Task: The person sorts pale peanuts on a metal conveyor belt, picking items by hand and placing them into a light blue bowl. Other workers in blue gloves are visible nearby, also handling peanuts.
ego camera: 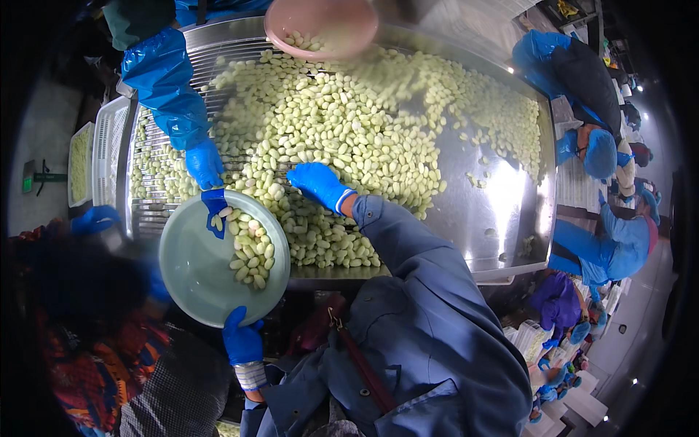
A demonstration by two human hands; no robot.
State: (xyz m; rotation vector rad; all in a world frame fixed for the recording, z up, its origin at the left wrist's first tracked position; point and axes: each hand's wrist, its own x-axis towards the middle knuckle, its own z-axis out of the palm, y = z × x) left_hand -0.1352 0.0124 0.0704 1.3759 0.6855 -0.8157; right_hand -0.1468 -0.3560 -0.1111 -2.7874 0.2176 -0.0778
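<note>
My left hand (243,336), in a blue glove, grips the near rim of a pale green plastic basin (191,273). Several pale green oval fruits (254,248), like grapes, lie along the basin's right side; a few have a pinkish tint. My right hand (317,184), also blue-gloved, rests against a broad heap of the same fruits (355,131) on a metal sorting table (464,229). Its fingers are curled downward, and whether they hold a fruit is hidden. A dark blue strip (214,205) hangs over the basin's far rim.
Another person's blue-gloved hand (205,164) reaches over the slatted part of the table, close to the basin. A pink basin (322,27) with some fruits is at the far edge. White plastic crates (109,147) stand left. More people work at right; one is at lower left.
</note>
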